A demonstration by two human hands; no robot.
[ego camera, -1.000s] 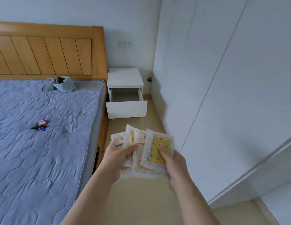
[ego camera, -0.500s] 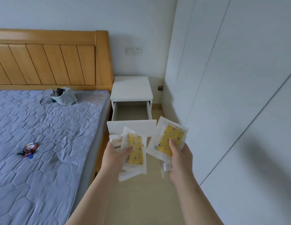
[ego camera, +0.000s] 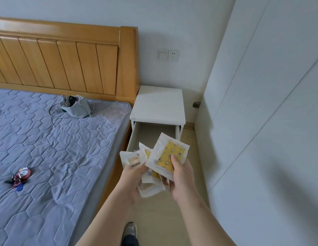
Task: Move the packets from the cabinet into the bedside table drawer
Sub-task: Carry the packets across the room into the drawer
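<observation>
My right hand [ego camera: 181, 176] pinches a white packet with a yellow star-patterned pad [ego camera: 168, 155], thumb on its face. My left hand [ego camera: 132, 181] grips a fanned bunch of several white packets [ego camera: 135, 159], some with beige labels, one hanging below [ego camera: 148, 188]. Both hands hover just in front of the open drawer [ego camera: 154, 134] of the white bedside table [ego camera: 159, 103]. The packets hide the drawer's front panel; the visible part of its inside looks bare.
A bed with a blue quilted mattress [ego camera: 48, 157] and wooden headboard [ego camera: 65, 59] lies left. On it sit a grey pouch [ego camera: 74, 107] and a small red toy [ego camera: 19, 176]. White cabinet doors [ego camera: 270, 103] line the right. My shoe [ego camera: 130, 231] stands on beige floor.
I have stepped closer to the bedside table; the drawer now sits right behind the packets. My two hands came together again, the right packet overlapping the left bunch.
</observation>
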